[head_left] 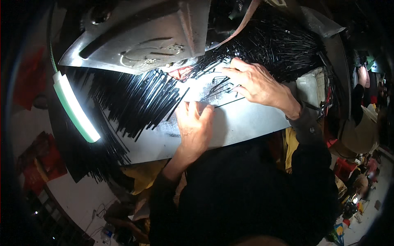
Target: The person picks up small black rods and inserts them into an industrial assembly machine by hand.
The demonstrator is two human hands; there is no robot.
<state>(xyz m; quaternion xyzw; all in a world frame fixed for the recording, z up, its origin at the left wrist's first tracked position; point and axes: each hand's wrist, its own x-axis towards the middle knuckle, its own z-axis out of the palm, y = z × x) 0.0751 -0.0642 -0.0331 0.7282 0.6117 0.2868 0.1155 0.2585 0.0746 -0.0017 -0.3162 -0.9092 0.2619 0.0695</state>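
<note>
My left hand [193, 128] rests near the front of a pale metal work surface [254, 123], its fingers curled in. What they pinch, if anything, I cannot make out. Just beyond it lies a dense pile of thin black rods [139, 98], side by side and slanting. My right hand [260, 85] bends over a few loose black rods [221, 87], thumb and fingers closing round their ends; strong glare blurs the fingertips. One long black rod [230, 102] lies between my two hands. Above them hangs a metal machine head [143, 37], with a reddish part [180, 73] under its edge.
A lit lamp bar [76, 108] hangs at the left. Another large heap of black rods [283, 49] fills the far right, beside a pale box [312, 88]. More rods [98, 151] stick out past the surface at the left. Another person's arm [361, 78] shows at the far right.
</note>
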